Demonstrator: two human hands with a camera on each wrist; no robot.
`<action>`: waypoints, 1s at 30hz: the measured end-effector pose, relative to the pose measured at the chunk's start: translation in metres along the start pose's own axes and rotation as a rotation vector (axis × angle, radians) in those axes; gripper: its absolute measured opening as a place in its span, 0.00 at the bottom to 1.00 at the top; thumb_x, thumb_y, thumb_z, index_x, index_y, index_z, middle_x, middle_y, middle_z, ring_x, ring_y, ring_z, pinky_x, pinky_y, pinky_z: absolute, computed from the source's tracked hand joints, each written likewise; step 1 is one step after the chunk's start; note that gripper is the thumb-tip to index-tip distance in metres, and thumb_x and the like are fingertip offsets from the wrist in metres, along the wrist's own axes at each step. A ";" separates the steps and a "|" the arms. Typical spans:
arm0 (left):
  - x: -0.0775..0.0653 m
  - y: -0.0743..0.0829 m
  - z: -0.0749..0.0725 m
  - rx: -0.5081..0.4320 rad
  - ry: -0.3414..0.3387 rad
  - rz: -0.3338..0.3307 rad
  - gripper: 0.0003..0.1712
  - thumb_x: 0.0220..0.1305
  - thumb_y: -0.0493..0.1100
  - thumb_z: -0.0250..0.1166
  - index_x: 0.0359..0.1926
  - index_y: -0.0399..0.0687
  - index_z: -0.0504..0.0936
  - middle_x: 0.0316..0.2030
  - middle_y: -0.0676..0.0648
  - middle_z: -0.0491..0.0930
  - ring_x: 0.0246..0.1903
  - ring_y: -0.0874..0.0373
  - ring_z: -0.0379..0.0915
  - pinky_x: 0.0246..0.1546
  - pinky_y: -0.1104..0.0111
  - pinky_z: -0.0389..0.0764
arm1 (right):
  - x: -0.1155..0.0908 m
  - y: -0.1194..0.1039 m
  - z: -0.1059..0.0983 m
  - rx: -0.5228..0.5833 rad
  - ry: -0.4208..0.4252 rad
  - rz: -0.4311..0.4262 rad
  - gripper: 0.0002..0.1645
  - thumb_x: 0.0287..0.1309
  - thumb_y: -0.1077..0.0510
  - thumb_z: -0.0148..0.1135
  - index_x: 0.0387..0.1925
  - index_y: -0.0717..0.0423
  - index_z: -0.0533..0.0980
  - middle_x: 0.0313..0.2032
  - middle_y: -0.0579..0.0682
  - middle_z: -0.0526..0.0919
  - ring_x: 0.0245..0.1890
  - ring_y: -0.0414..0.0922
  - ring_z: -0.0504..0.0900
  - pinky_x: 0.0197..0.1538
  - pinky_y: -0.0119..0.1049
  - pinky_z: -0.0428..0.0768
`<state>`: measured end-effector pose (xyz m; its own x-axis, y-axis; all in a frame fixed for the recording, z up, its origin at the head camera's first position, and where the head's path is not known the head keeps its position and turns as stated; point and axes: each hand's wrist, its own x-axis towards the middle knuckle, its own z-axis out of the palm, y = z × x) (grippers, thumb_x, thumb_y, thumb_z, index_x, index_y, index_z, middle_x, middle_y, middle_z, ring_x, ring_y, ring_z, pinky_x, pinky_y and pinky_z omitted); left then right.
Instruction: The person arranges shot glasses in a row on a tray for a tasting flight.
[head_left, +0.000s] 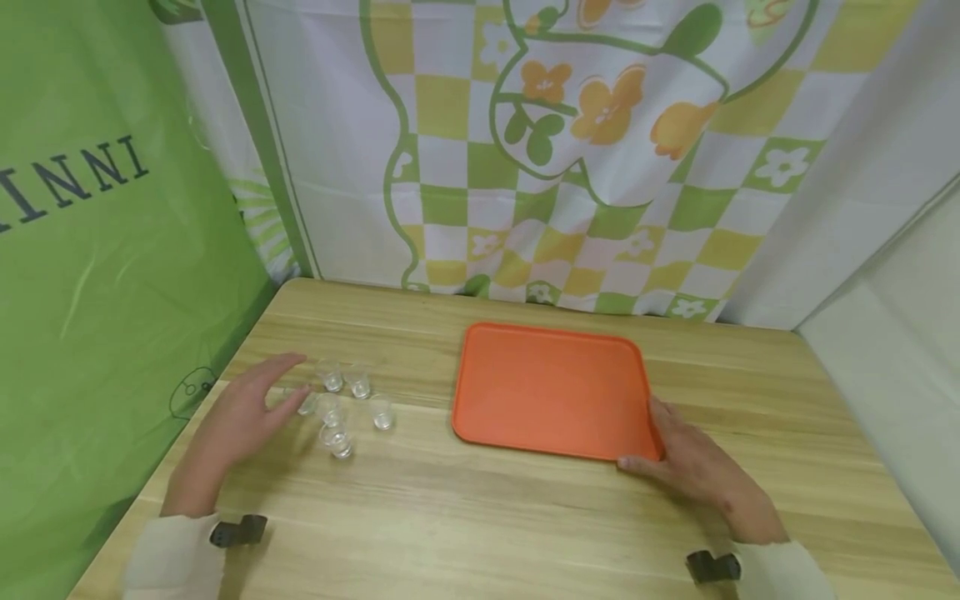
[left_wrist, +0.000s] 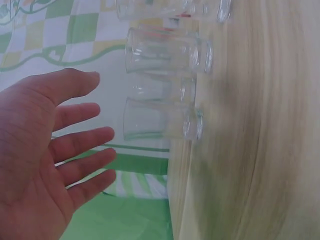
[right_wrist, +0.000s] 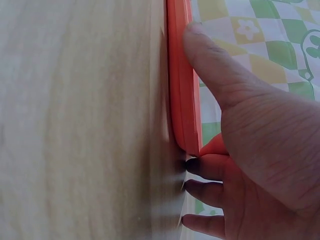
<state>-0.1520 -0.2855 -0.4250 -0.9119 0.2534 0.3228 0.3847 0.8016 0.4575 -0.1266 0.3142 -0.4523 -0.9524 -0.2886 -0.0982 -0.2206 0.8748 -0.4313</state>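
Observation:
Small clear shot glasses (head_left: 382, 414) stand upright in a loose cluster on the left part of the table. My left hand (head_left: 243, 410) is just left of them, thumb and fingers spread apart, holding nothing. In the left wrist view, a gap shows between the fingertips (left_wrist: 107, 134) and the nearest glass (left_wrist: 155, 120). An orange-red rectangular tray (head_left: 555, 392) lies flat near the table's middle. My right hand (head_left: 690, 454) touches its near right corner, thumb along the near edge and fingers by the right side. The right wrist view shows the thumb extended on the tray rim (right_wrist: 187, 110).
The light wood table (head_left: 480, 517) ends at the back against a checked, flowered curtain (head_left: 442, 158). Green fabric (head_left: 97, 275) hangs along the left side, and a pale wall (head_left: 892, 325) stands at the right. Dark wrist devices (head_left: 240, 531) are on both sleeves.

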 end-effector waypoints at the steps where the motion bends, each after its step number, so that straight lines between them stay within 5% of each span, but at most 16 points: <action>1: 0.000 -0.001 0.000 -0.004 -0.013 -0.008 0.29 0.72 0.43 0.66 0.68 0.32 0.73 0.65 0.28 0.71 0.64 0.27 0.65 0.62 0.35 0.66 | 0.000 0.000 0.000 0.002 -0.001 0.000 0.71 0.60 0.26 0.64 0.79 0.70 0.42 0.75 0.73 0.52 0.69 0.75 0.60 0.65 0.71 0.64; 16: -0.001 -0.008 -0.001 -0.041 -0.141 -0.095 0.32 0.76 0.45 0.62 0.71 0.28 0.67 0.67 0.26 0.68 0.65 0.26 0.64 0.65 0.36 0.64 | 0.000 0.000 0.001 0.011 0.015 -0.019 0.70 0.60 0.27 0.66 0.80 0.69 0.44 0.74 0.72 0.55 0.68 0.75 0.62 0.64 0.71 0.66; 30: 0.000 -0.014 0.006 0.008 -0.182 -0.116 0.30 0.76 0.47 0.62 0.68 0.30 0.72 0.63 0.26 0.73 0.61 0.26 0.70 0.62 0.36 0.68 | -0.001 0.001 0.001 0.001 0.029 -0.029 0.70 0.61 0.28 0.66 0.80 0.68 0.43 0.75 0.73 0.54 0.68 0.75 0.62 0.64 0.71 0.66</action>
<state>-0.1578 -0.2932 -0.4368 -0.9611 0.2522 0.1129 0.2752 0.8353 0.4760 -0.1255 0.3152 -0.4537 -0.9512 -0.3028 -0.0599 -0.2483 0.8659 -0.4342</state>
